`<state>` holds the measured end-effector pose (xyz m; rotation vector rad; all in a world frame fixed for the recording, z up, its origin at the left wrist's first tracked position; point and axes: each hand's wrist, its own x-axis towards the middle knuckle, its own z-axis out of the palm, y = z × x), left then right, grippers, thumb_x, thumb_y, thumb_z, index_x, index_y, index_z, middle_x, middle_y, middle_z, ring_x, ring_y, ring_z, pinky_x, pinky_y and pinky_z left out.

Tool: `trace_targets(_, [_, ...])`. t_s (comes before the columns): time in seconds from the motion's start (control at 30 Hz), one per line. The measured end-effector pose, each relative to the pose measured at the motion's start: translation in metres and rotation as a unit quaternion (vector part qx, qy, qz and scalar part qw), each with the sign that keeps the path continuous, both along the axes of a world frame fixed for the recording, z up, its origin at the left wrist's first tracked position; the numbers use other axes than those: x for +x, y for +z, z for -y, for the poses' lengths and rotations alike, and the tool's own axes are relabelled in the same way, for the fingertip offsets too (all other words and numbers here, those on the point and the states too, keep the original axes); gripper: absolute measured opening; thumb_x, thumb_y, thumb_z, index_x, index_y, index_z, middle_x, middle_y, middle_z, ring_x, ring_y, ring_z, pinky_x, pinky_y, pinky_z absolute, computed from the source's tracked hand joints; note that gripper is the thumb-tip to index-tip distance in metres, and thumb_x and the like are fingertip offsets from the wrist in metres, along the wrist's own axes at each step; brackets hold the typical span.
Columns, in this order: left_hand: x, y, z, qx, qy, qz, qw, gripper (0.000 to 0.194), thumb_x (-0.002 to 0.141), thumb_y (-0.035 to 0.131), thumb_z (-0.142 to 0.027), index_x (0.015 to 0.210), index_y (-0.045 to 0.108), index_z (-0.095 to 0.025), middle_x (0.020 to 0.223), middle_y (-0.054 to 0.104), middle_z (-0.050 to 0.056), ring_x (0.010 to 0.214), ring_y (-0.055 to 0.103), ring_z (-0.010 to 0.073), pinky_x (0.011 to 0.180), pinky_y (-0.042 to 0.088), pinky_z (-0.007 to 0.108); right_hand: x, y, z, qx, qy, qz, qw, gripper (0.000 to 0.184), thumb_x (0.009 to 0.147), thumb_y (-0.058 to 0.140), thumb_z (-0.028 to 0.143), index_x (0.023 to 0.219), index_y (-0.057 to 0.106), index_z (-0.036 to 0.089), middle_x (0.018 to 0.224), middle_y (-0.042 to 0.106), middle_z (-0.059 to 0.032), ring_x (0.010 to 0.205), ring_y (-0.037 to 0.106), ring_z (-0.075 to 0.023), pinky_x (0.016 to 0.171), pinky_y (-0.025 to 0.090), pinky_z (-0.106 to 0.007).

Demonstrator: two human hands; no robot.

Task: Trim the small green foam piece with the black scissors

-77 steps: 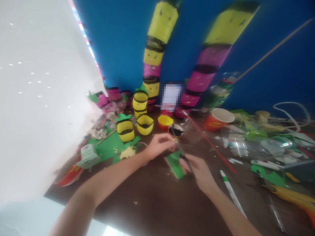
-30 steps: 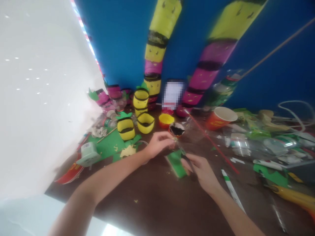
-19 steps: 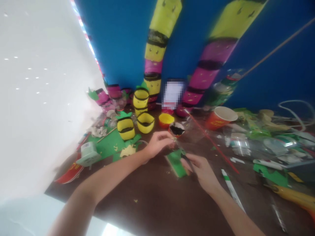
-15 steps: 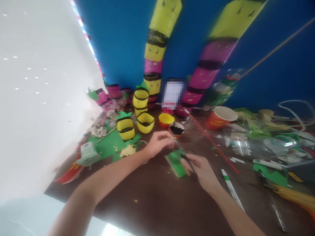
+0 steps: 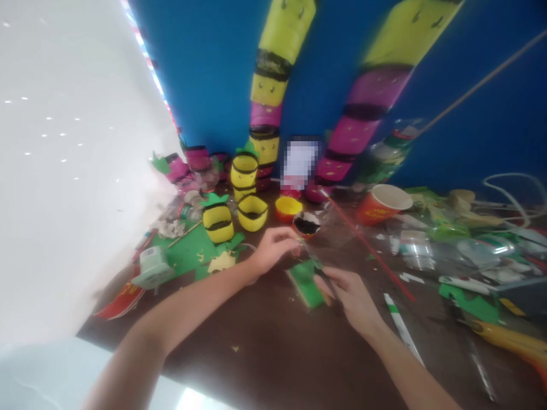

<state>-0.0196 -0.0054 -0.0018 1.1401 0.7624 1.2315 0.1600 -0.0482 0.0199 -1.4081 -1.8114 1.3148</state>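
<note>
My left hand point(image 5: 273, 249) pinches a small piece I cannot make out, just above the brown table point(image 5: 277, 353). My right hand point(image 5: 350, 296) is closed round dark-handled scissors point(image 5: 316, 266), whose blades point up to the left hand's fingertips. Under both hands lies a green foam block point(image 5: 306, 283). A small red cup with dark filling point(image 5: 306, 224) stands just behind the left hand.
Yellow cups with black bands point(image 5: 252, 212) and a green foam sheet point(image 5: 188, 250) lie to the left. An orange paper cup point(image 5: 382, 204), a red stick point(image 5: 367, 247), clear plastic bottles point(image 5: 431, 250) and scraps crowd the right. Tall yellow and pink towers point(image 5: 273, 80) lean on the blue wall.
Both hands stay almost where they were; the view has shifted slightly and the hands keep their grips.
</note>
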Motion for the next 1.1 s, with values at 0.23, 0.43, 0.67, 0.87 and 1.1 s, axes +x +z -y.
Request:
trace_targets(0.23, [0.0016,-0.0013,-0.0019,-0.016,0.025,0.007,1.0,0.015,0.068,0.062,-0.026,0.061,0.057,-0.013,0.054,0.057,-0.002,0.052,0.051,0.0087,0.057,0.04,0.023,-0.0007,0.0014,0.0006,0.003,-0.005,-0.01,1.0,0.048,0.075,0.05,0.057,0.048,0.036,0.019,0.045,0.032,0.0054,0.045,0.03,-0.008,0.043,0.021,-0.023])
trace_targets(0.43, [0.0018,-0.0011,-0.0021,-0.012,0.025,0.0,1.0,0.016,0.069,0.061,-0.026,0.06,0.057,-0.013,0.053,0.056,-0.002,0.052,0.051,0.0086,0.056,0.039,0.023,0.0002,0.0007,-0.0001,0.01,-0.003,-0.002,1.0,0.049,0.074,0.049,0.058,0.046,0.037,0.019,0.041,0.037,0.0043,0.044,0.036,-0.0092,0.044,0.025,-0.023])
trace_targets(0.67, [0.0009,0.0014,-0.0001,-0.017,0.003,-0.032,0.999,0.015,0.071,0.06,-0.024,0.061,0.058,-0.012,0.054,0.056,-0.001,0.052,0.05,0.0083,0.058,0.04,0.024,0.0017,0.0005,-0.0006,-0.005,0.011,-0.009,1.0,0.048,0.072,0.051,0.058,0.045,0.04,0.019,0.041,0.041,0.0032,0.044,0.037,-0.0101,0.045,0.027,-0.024])
trace_targets(0.87, [0.0001,0.0004,0.0,-0.016,-0.002,-0.039,0.999,0.016,0.07,0.061,-0.024,0.061,0.058,-0.012,0.054,0.056,-0.001,0.053,0.051,0.0086,0.059,0.04,0.024,0.0002,0.0024,-0.0003,-0.029,0.011,-0.026,0.999,0.048,0.072,0.051,0.059,0.045,0.038,0.02,0.041,0.04,0.0037,0.043,0.036,-0.0094,0.045,0.026,-0.024])
trace_targets(1.1, [0.002,-0.0014,-0.0028,-0.014,0.02,0.027,0.999,0.013,0.066,0.066,-0.025,0.062,0.06,-0.013,0.063,0.059,0.0,0.06,0.054,0.0101,0.064,0.043,0.025,-0.0003,0.0051,0.0009,-0.035,0.012,-0.076,0.996,0.047,0.073,0.051,0.058,0.048,0.044,0.019,0.041,0.044,0.002,0.042,0.039,-0.0105,0.043,0.028,-0.024])
